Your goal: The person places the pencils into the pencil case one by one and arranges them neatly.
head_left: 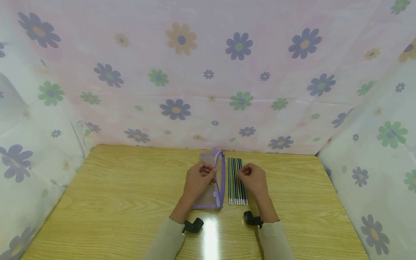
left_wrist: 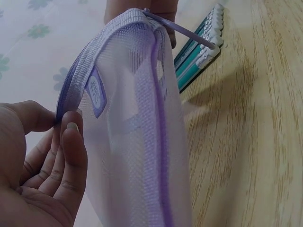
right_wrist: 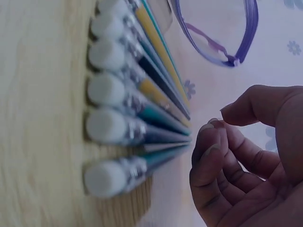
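Note:
My left hand [head_left: 196,180] pinches the zipper edge of a purple mesh zip pouch [head_left: 205,198] between thumb and fingers. In the left wrist view, the pouch's mouth [left_wrist: 71,85] gapes, with a small label tag [left_wrist: 96,93] by the zipper. Right beside the pouch, several pencils [head_left: 234,180] lie in a row, striped teal, yellow and dark, with silver ferrules and white erasers [right_wrist: 106,130] toward me. My right hand [head_left: 256,180] hovers at the row's right side. Its fingers [right_wrist: 208,165] are loosely bent, a small gap separates thumb and fingertips, and nothing is held.
The wood-grain table [head_left: 113,202] extends to both sides of the pouch and pencils. A flower-print cloth [head_left: 208,86] hangs behind it and along both sides. Black wrist cameras [head_left: 194,225] are strapped at my sleeves.

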Motion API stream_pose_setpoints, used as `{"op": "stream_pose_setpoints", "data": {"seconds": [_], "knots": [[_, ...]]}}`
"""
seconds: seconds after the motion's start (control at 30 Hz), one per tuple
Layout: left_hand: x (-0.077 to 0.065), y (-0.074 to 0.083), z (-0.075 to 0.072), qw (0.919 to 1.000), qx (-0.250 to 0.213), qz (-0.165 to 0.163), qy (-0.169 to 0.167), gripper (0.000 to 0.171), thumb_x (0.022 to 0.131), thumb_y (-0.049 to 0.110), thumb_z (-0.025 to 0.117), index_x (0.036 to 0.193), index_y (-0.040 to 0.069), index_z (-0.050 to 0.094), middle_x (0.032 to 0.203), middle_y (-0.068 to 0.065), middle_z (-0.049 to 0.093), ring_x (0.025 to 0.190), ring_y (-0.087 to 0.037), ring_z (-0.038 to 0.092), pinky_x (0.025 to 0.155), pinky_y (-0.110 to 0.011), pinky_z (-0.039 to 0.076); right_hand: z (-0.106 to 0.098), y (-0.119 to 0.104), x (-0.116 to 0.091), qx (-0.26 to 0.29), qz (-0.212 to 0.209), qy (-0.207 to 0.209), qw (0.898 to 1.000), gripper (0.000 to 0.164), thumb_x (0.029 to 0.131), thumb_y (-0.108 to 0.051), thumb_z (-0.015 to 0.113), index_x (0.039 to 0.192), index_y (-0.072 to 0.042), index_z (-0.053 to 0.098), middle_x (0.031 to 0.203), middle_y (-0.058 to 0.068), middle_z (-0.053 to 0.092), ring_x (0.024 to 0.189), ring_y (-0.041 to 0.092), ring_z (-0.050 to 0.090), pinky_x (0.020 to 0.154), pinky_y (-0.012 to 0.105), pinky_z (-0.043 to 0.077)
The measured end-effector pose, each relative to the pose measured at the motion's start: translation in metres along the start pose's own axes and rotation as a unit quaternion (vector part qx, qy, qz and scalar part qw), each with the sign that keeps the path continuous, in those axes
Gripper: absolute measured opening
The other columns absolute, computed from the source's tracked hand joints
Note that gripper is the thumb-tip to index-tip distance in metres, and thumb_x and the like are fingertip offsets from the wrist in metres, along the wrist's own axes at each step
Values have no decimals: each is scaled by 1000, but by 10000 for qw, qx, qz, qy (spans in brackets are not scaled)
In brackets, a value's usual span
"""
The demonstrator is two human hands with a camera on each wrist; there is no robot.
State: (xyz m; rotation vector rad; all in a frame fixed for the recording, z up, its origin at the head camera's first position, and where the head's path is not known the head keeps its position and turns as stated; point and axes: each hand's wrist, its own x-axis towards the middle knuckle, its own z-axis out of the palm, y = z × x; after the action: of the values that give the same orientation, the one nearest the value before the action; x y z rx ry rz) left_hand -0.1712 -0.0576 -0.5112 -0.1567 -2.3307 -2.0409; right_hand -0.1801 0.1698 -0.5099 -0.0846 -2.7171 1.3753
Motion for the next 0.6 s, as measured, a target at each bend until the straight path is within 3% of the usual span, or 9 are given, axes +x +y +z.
{"op": "stream_pose_setpoints", "data": {"seconds": [0.6], "knots": [[0,-1,0,10000,-34,73,-8,9,98,10,77,101,2,73,84,-10,74,65,-21,73,59,-29,64,-7,14,4,-450,374,40,9983,13,89,-13,75,89,0,76,77,10,71,67,22,63,60,33,53]]}}
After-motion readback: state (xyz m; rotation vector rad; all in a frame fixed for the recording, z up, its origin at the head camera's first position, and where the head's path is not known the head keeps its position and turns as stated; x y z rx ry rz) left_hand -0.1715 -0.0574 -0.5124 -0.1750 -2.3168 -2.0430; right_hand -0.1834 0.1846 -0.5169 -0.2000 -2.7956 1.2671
